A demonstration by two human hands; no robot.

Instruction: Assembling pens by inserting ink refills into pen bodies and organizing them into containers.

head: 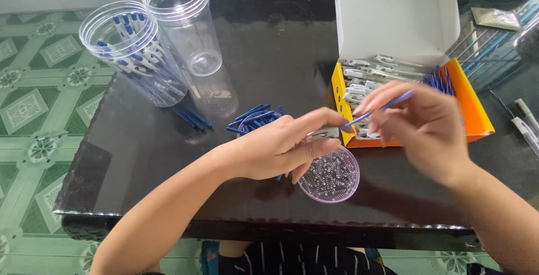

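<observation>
The left hand [281, 148] is pinching a small silvery metal clip [323, 134] between thumb and forefinger, fingers closed on it, just above the worktop [140, 157]. The right hand [424, 126] is holding a thin blue rod [382, 107] in its fingertips, fingers together around it, with the rod's free end pointing toward nine o'clock at the clip. Both pieces are meeting near the middle of the view, at the six o'clock edge of the orange box [471, 112].

The clip is looking stiff, light and smooth, so it would likely slip unless pinched across its flat sides, as it is being held now. The rod is looking slim and light, probably plastic and a little bendable; gripping it near the working end would likely be steadying it best.

Just under the left fingers, toward six o'clock, a round clear dish [331, 179] is sitting full of tiny springs. A loose heap of blue rods [255, 119] is lying at ten o'clock from the left hand. At the far ten o'clock corner two clear jars are standing together: one [132, 56] is holding finished white-and-blue pieces, the other [185, 28] is looking empty. The orange box, lid [393, 14] standing open, is holding more metal clips and blue rods at one o'clock.
</observation>
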